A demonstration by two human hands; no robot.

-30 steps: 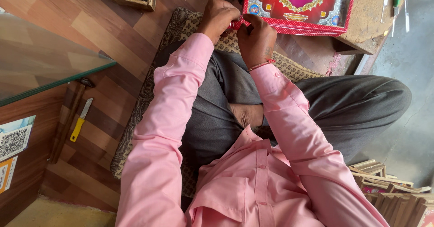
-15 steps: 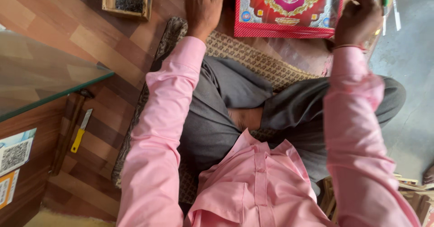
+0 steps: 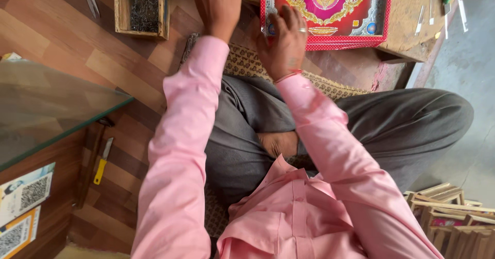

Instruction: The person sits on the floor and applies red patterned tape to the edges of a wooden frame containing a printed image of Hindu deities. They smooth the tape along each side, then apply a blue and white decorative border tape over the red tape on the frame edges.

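A red framed picture with gold ornament and a dotted border lies on a wooden board in front of my crossed legs. My right hand, with a ring and a red thread at the wrist, rests on the picture's lower left corner, fingers spread. My left hand reaches forward beside the picture's left edge, between it and a small wooden box; its fingers point away and what they touch is hidden.
A wooden box of dark small nails sits on the floor at upper left. A glass sheet lies at left, a yellow-handled knife below it. Stacked wooden frames stand at lower right. A patterned mat is under me.
My right hand swung back from the far right onto the picture's lower left corner. My left hand stayed forward by the picture's left edge. The view has shifted closer.
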